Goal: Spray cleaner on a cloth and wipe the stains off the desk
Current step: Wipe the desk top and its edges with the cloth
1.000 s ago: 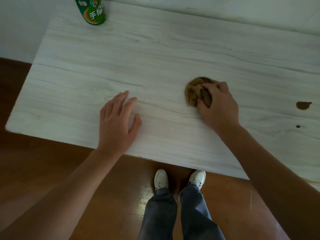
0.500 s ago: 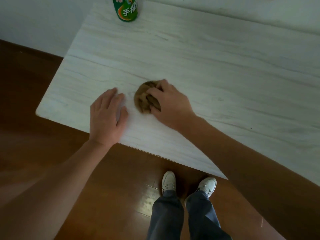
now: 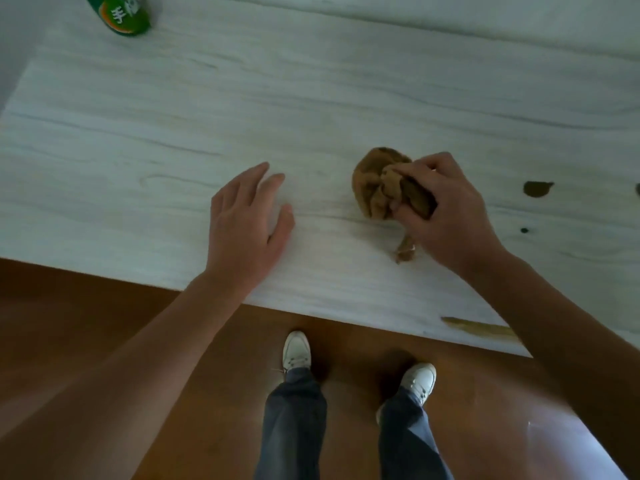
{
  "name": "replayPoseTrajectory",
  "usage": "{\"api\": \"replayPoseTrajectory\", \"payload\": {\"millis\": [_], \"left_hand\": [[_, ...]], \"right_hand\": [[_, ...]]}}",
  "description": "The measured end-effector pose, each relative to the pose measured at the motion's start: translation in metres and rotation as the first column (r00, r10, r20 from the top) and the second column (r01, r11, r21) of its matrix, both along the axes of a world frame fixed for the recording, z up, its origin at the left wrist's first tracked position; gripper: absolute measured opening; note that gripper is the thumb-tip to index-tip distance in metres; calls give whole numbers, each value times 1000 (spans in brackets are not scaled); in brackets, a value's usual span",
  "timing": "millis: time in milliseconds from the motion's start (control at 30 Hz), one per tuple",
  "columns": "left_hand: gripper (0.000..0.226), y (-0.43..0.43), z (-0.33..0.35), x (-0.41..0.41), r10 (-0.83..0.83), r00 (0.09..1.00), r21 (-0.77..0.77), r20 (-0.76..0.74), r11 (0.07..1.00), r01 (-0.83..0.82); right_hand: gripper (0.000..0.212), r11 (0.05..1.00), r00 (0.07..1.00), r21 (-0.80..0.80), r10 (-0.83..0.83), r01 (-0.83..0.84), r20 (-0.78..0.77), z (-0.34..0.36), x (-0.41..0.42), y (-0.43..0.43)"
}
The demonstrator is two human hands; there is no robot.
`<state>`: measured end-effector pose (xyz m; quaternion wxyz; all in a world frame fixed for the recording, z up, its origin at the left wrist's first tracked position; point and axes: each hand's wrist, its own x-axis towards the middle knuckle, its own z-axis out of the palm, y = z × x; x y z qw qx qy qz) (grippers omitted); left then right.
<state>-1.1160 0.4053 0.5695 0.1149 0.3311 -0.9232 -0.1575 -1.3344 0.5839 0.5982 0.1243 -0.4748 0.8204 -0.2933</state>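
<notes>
My right hand point(image 3: 446, 213) grips a crumpled brown cloth point(image 3: 375, 185) and holds it on the white wood-grain desk point(image 3: 242, 109); a loose corner of the cloth hangs out below the hand. My left hand point(image 3: 246, 226) rests flat on the desk to the left of the cloth, fingers apart, holding nothing. A dark brown stain point(image 3: 536, 188) lies right of my right hand, with a small dot stain point(image 3: 524, 230) below it. A yellowish smear point(image 3: 478, 329) runs along the near edge. The green cleaner bottle point(image 3: 121, 15) stands at the far left corner, its top cut off.
The desk's near edge runs from left to lower right above a brown wooden floor point(image 3: 86, 341). My feet in white shoes point(image 3: 296, 351) and dark trousers stand below the edge. A pale wall borders the desk at the back.
My right hand has slid the cloth away from my left hand, to the right along the desk. The view shifted right, and the stains came back into sight.
</notes>
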Motion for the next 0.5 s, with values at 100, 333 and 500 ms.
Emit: {"api": "replayPoseTrajectory", "payload": {"millis": [100, 333, 500], "left_hand": [[50, 51, -4, -53, -40, 999, 32, 6, 999, 39], [50, 152, -19, -139, -69, 996, 15, 54, 998, 68], [48, 161, -28, -141, -46, 998, -18, 46, 999, 47]], "right_hand": [[47, 995, 995, -24, -98, 98, -9, 2, -50, 44], [48, 985, 989, -88, -150, 148, -19, 2, -132, 136], [45, 981, 982, -82, -181, 176, -61, -4, -187, 156]]}}
